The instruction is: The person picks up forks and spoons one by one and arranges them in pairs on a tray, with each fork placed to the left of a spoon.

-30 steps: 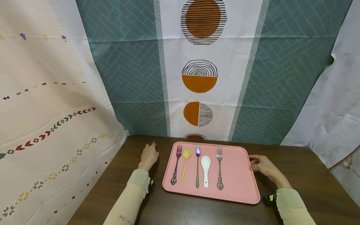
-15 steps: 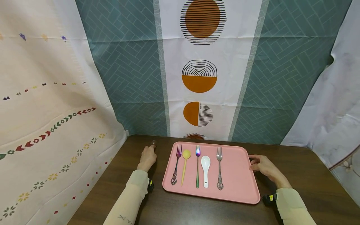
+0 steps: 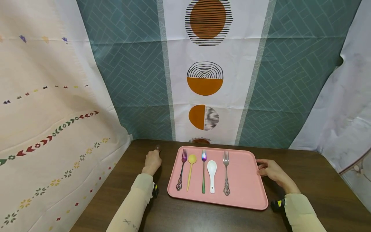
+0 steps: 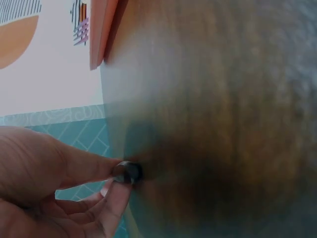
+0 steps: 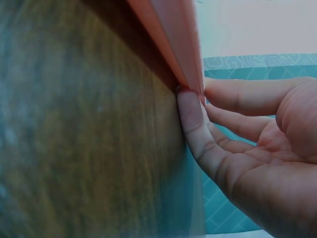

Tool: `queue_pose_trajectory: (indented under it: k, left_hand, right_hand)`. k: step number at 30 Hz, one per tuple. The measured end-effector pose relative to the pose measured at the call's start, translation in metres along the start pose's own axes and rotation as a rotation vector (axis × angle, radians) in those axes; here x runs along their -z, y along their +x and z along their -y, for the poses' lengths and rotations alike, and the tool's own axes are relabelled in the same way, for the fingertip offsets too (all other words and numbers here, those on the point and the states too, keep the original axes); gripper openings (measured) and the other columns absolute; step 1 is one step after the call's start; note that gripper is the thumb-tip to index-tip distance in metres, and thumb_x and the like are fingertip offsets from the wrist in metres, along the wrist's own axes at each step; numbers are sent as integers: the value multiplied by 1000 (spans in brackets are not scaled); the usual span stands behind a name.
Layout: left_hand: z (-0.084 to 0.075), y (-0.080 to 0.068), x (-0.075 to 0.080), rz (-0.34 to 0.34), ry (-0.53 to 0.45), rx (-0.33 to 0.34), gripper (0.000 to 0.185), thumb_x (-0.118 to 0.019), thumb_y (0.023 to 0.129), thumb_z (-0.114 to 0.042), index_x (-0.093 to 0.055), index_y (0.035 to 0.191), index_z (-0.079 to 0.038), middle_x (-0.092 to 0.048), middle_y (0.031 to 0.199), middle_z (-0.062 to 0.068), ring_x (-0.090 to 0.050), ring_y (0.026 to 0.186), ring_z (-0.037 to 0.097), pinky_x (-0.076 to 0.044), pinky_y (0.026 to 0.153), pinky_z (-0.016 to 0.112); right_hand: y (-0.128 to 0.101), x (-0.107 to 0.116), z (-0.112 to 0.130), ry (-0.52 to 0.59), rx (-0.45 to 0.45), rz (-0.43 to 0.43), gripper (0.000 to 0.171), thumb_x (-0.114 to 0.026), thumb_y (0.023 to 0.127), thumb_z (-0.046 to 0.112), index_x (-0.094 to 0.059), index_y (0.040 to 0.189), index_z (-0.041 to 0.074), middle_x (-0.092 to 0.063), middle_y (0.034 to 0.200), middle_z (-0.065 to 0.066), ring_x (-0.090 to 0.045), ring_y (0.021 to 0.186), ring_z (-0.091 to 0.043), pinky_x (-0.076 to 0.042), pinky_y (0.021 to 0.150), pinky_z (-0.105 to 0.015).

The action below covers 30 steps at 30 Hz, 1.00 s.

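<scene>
In the head view my left hand (image 3: 152,160) is on the table left of the tray. It pinches a dark, shiny spoon (image 3: 157,147) whose rounded end shows past the fingers; fingers hide the rest. In the left wrist view thumb and fingertips close on the round spoon end (image 4: 131,171) close to the wood. My right hand (image 3: 271,169) holds the right edge of the pink tray (image 3: 246,180), with thumb and finger at its rim (image 5: 188,54). On the tray lie a purple fork (image 3: 182,167), yellow spoon (image 3: 191,167), rainbow fork (image 3: 204,167), white spoon (image 3: 212,170) and silver fork (image 3: 226,170).
A dark wooden table (image 3: 171,216) bears the tray. Behind it hangs a patterned curtain (image 3: 139,80), with pale cloths at left (image 3: 52,129) and right (image 3: 339,106).
My left hand has shifted slightly left, and more of the spoon's rounded end shows beyond its fingers. The right hand and tray have stayed in place.
</scene>
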<state>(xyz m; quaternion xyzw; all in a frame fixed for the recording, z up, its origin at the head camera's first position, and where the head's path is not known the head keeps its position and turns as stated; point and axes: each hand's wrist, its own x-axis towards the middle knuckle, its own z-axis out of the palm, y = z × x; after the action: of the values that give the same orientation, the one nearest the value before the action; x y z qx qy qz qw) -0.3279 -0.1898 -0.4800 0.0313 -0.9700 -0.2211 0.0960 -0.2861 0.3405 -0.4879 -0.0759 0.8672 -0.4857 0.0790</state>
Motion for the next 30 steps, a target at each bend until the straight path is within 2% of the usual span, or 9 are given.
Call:
queue_pose_trajectory:
  k: [6,12,16,20,30]
  left_hand:
    - [4,3,1,34,-15,33,28,-60,90,5,-72,115,6,-68,107,35,-69,90,51,-56,74,59]
    - [0,3,5,49,-59,65,39,-55,93,4,-69,129,4,-67,120,34,-68,96,50,-55,79,59]
    - [-10,2,8,61,-105,59,43,-54,93,4,-65,135,4,-65,128,31,-67,100,48,-55,82,58]
    - [-23,2,10,66,-135,41,43,-59,94,3,-64,136,3,-64,132,29,-67,104,47,-55,84,57]
    - [-52,1,12,57,-158,7,43,-74,92,-4,-68,134,-1,-68,130,23,-67,112,45,-55,90,56]
  right_hand:
    - [0,0,2,-8,-2,-1,62,-68,88,-5,-43,141,-23,-64,103,-21,-63,88,-28,-58,79,-33]
    - [0,0,2,-4,-7,3,62,-68,88,-5,-42,142,-23,-64,103,-21,-63,88,-28,-59,79,-33]
    - [0,0,1,-5,-17,0,62,-68,88,-5,-42,141,-23,-63,103,-21,-63,87,-27,-58,78,-33]
    - [0,1,1,3,-25,-2,63,-68,88,-5,-42,142,-23,-62,102,-21,-63,85,-27,-58,77,-32]
    - [1,1,1,-1,-22,0,63,-68,88,-5,-42,142,-23,-62,102,-21,-62,86,-27,-58,78,-32]
